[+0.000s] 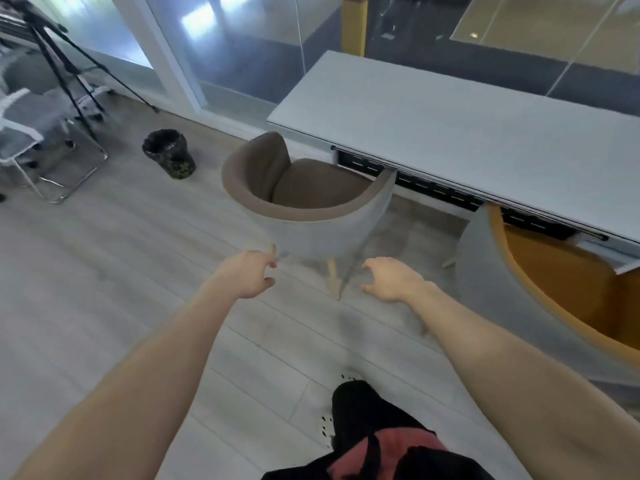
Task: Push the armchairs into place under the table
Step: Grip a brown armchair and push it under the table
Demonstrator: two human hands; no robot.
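Hands [311, 275] half-open, seemingly touching nothing

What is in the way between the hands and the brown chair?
Nothing visible. The left hand and right hand reach out with open fingers just short of the brown armchair. Only bare floor lies between, and its seat already points toward the table.

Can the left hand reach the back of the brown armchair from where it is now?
Probably yes. The left hand is open, just short of the grey back of the brown armchair, and only bare floor lies between them. The right hand looks equally free.
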